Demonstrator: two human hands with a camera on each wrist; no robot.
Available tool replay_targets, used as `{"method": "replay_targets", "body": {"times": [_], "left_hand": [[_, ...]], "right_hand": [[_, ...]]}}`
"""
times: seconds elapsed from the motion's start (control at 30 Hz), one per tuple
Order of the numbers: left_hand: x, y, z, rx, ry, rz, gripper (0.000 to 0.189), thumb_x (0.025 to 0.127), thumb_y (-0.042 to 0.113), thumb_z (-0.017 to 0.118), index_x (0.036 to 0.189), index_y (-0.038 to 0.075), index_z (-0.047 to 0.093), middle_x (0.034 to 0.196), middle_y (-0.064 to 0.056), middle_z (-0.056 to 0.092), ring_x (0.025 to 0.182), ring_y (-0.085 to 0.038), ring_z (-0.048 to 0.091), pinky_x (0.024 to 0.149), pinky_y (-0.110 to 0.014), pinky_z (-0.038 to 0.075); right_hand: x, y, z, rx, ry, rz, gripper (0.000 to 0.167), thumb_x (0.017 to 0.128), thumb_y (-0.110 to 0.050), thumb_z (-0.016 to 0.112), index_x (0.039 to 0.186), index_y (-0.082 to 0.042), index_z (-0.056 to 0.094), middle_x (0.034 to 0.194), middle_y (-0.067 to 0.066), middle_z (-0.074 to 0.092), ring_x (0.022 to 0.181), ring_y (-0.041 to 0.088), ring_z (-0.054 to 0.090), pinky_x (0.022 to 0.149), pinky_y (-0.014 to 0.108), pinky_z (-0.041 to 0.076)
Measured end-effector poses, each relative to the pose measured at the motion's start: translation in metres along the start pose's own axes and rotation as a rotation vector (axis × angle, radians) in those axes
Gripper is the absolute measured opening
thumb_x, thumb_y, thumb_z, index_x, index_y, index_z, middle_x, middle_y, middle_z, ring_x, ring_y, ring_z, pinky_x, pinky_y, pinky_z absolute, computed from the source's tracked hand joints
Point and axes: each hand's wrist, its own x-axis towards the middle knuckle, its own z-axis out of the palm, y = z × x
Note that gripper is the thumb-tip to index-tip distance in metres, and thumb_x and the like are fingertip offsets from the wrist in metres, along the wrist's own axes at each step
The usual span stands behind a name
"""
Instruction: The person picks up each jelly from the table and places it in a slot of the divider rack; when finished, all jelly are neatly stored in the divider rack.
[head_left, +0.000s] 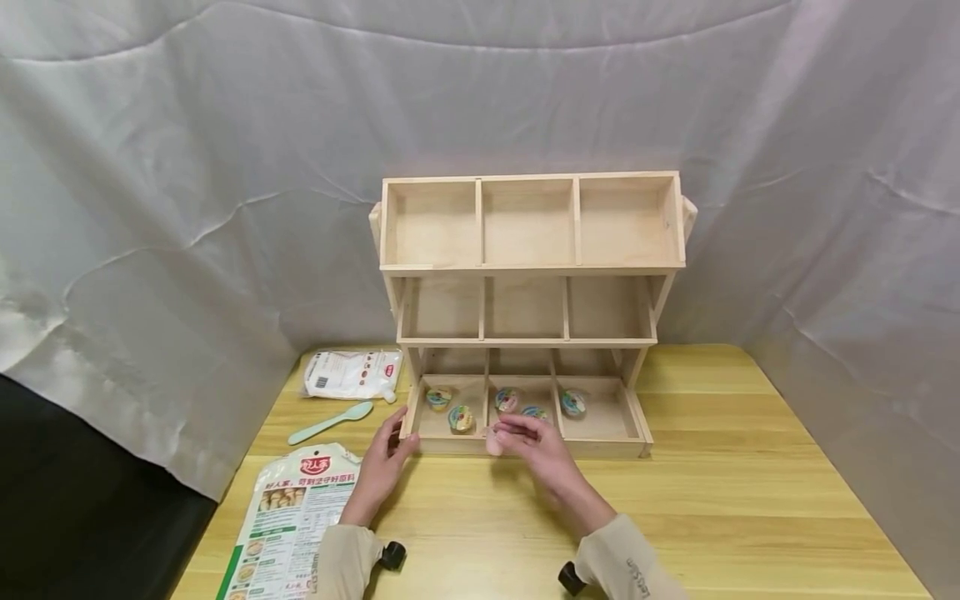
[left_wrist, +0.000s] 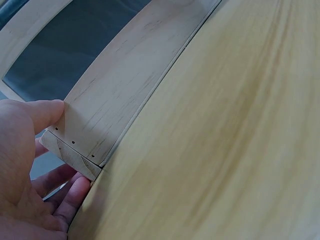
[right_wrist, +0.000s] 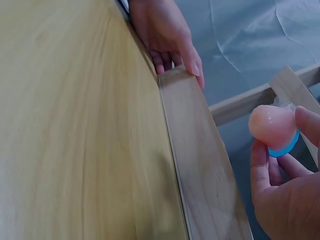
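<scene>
In the head view, a three-tier wooden rack (head_left: 525, 268) stands on the table, each tier split into three compartments. My left hand (head_left: 378, 471) grips the front left corner of its bottom tray (left_wrist: 115, 85), thumb on the front and fingers around the end. A pink jelly cup (right_wrist: 272, 125) with a blue rim is pinched in my right hand (head_left: 543, 458), just before the tray's middle compartment. Two yellowish jelly cups (head_left: 461, 418) lie in the bottom left compartment. The middle one holds a pink cup (head_left: 506, 400) and another, partly hidden. One more cup (head_left: 573, 403) sits bottom right.
Left of the rack lie a white spouted pouch (head_left: 352, 373) and a pale green spoon (head_left: 330, 422). A large printed packet (head_left: 296, 517) rests nearer, beside my left forearm. Grey curtain (head_left: 525, 92) hangs behind the rack and along both sides of the table (head_left: 750, 483).
</scene>
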Motion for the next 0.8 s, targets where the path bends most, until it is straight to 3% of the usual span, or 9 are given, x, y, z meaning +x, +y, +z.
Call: {"method": "replay_targets", "body": {"times": [0.1, 0.27, 0.8], "left_hand": [[0.002, -0.002, 0.000, -0.014, -0.001, -0.018, 0.062, 0.105, 0.030, 0.064, 0.160, 0.021, 0.039, 0.150, -0.018, 0.054, 0.130, -0.033, 0.058, 0.102, -0.038, 0.049], [0.001, -0.001, 0.000, -0.024, -0.002, -0.012, 0.061, 0.105, 0.030, 0.063, 0.160, 0.020, 0.039, 0.151, -0.018, 0.054, 0.130, -0.033, 0.058, 0.102, -0.038, 0.049], [0.002, -0.002, 0.000, -0.010, -0.002, -0.015, 0.061, 0.105, 0.030, 0.062, 0.161, 0.020, 0.038, 0.149, -0.018, 0.055, 0.131, -0.033, 0.058, 0.102, -0.037, 0.049]], "right_hand": [[0.000, -0.001, -0.007, 0.001, 0.039, -0.008, 0.047, 0.096, -0.008, 0.073, 0.138, 0.006, 0.059, 0.132, 0.019, 0.067, 0.114, 0.018, 0.066, 0.093, 0.018, 0.054], [0.000, -0.003, -0.019, 0.003, 0.105, -0.030, 0.048, 0.094, -0.005, 0.075, 0.137, 0.008, 0.060, 0.133, 0.023, 0.065, 0.110, 0.016, 0.066, 0.091, 0.018, 0.055], [-0.004, -0.013, -0.069, -0.025, 0.255, -0.043, 0.049, 0.091, -0.004, 0.078, 0.135, 0.010, 0.061, 0.125, 0.018, 0.070, 0.098, 0.004, 0.069, 0.085, 0.017, 0.056]]}}
